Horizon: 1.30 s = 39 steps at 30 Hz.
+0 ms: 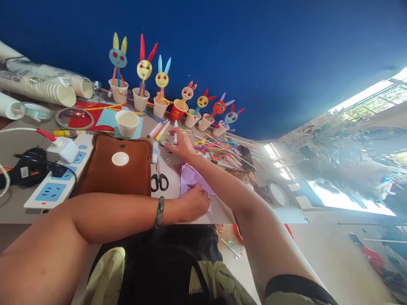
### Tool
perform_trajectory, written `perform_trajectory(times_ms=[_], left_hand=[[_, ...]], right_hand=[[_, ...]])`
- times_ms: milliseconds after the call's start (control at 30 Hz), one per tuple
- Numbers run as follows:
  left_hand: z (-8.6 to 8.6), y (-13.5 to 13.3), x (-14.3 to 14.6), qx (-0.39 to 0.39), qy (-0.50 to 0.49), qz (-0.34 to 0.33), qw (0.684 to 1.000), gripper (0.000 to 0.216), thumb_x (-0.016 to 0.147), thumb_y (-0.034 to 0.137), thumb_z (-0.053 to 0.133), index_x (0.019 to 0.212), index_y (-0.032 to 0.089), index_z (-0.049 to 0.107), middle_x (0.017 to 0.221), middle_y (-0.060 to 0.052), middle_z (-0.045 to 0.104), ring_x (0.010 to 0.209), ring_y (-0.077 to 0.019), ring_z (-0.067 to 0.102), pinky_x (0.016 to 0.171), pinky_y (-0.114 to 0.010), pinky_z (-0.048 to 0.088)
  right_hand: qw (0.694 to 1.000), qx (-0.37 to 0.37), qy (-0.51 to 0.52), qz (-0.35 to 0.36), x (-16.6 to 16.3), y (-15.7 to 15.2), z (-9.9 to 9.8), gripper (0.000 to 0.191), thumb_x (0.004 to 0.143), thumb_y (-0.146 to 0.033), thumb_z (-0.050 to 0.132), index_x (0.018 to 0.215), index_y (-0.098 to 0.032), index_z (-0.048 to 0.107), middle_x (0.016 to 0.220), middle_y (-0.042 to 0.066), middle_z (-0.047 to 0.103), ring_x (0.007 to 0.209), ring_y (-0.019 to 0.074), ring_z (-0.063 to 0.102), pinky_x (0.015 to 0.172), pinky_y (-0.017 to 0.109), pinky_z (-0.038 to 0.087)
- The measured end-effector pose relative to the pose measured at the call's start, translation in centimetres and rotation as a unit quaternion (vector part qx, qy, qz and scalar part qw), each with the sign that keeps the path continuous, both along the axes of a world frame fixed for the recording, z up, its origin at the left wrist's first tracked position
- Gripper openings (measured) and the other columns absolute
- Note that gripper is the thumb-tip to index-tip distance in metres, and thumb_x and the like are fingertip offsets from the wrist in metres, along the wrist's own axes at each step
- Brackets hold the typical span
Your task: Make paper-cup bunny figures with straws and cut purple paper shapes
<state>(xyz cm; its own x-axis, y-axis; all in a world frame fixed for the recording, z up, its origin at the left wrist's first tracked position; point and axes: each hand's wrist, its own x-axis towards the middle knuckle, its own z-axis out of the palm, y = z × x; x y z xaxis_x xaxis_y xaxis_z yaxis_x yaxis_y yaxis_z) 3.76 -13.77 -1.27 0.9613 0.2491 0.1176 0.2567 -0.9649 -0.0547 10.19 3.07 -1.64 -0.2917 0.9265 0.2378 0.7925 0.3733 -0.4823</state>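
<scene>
My right hand (182, 145) reaches forward over the table, closed around a white and purple marker pen (176, 132) that points upward. More markers (159, 129) lie just left of it. Nearer to me, my left hand (195, 202), with a dark bangle on its wrist, is curled over a purple sheet of paper (190, 174) and grips or presses its lower part; the fingertips are partly hidden. Black-handled scissors (159, 181) and a glue stick (154, 152) lie to the left of the paper.
Several paper cups (160, 106) with rabbit-faced figures line the blue wall. An upright cup (127, 123), a brown cushion-like pouch (119, 176) and a power strip (60, 182) stand to the left. Coloured sticks (219, 148) spread across the right side.
</scene>
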Motion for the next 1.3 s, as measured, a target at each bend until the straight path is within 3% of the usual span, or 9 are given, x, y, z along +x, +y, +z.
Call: perform_trajectory(times_ms=[367,600,1000,1300], left_hand=[[0.7,-0.5,-0.4,0.002,-0.002,-0.019,1.0,0.032,0.102,0.022,0.041,0.101,0.004,0.068,0.089,-0.02,0.071,0.077,-0.0255,0.063,0.071,-0.041,0.039],[0.2,-0.5,-0.2,0.005,-0.025,-0.039,0.999,0.02,0.091,0.007,0.049,0.093,0.005,0.069,0.082,-0.015,0.07,0.073,-0.0247,0.064,0.07,-0.041,0.04],[1.1,-0.6,-0.5,0.009,0.01,-0.039,0.999,0.023,0.09,0.006,0.045,0.094,0.005,0.068,0.084,-0.017,0.071,0.075,-0.026,0.065,0.067,-0.042,0.041],[0.1,-0.7,-0.3,0.022,-0.013,-0.029,0.999,0.022,0.089,0.007,0.046,0.095,0.006,0.068,0.083,-0.016,0.07,0.075,-0.0268,0.065,0.07,-0.044,0.042]], right_hand=[[0.999,0.011,0.041,0.035,0.1,-3.8,0.2,0.043,0.08,-0.033,0.07,0.119,-0.023,0.055,0.117,0.007,0.07,0.106,0.0266,0.067,0.096,0.042,0.05],[0.997,0.01,0.045,0.061,2.0,-6.7,0.1,0.044,0.08,-0.036,0.075,0.116,-0.022,0.056,0.116,0.008,0.07,0.11,0.0253,0.066,0.098,0.039,0.049],[0.997,-0.008,0.011,0.075,1.6,-6.5,-0.9,0.046,0.077,-0.029,0.077,0.118,-0.023,0.057,0.119,0.008,0.069,0.115,0.0255,0.064,0.102,0.039,0.048],[0.996,-0.011,0.021,0.081,2.2,-6.9,-0.9,0.05,0.077,-0.031,0.078,0.12,-0.021,0.056,0.121,0.01,0.069,0.112,0.0258,0.065,0.097,0.038,0.05]])
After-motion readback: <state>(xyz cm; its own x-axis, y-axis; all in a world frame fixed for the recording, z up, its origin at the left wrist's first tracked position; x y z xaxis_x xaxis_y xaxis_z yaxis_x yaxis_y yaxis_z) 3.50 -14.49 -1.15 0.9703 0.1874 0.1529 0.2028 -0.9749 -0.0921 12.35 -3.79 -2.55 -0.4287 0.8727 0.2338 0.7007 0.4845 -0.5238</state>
